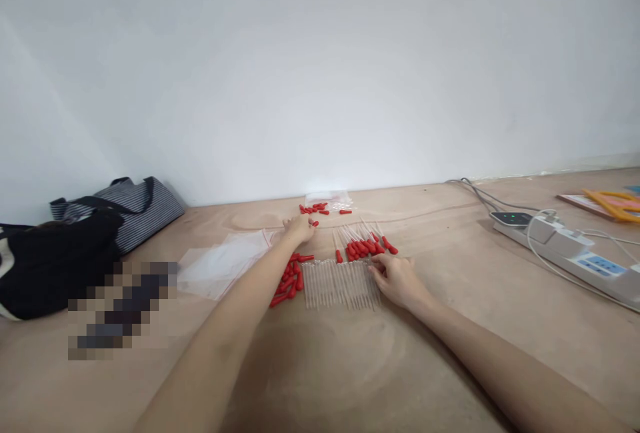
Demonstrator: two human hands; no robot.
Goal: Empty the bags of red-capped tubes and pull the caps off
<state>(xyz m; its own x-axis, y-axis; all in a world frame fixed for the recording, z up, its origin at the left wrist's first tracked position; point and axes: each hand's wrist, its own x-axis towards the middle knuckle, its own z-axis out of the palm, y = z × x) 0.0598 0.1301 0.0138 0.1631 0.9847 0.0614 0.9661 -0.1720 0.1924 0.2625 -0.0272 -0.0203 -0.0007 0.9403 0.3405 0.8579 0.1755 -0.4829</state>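
My left hand [299, 228] reaches toward the wall, its fingertips around a small red rubber bulb [315, 224]. My right hand [396, 277] rests at the right end of a row of clear glass dropper tubes [334, 286], lightly bent fingers touching the end tubes. Just beyond that row lies a bunch of droppers [361, 248] with red bulbs fitted, their glass pointing away. Loose red bulbs [291, 281] are heaped left of the tubes, partly behind my left forearm. Farther back, more red bulbs [314, 208] lie beside a clear bag [327, 198].
Flat clear zip bags [225, 263] overlap left of my forearm. A black bag [55, 266] and a striped bag [145, 210] sit at the far left, near a pixelated dark item [125, 310]. To the right are a power strip [595, 263] with cables and yellow-orange scissors [613, 205].
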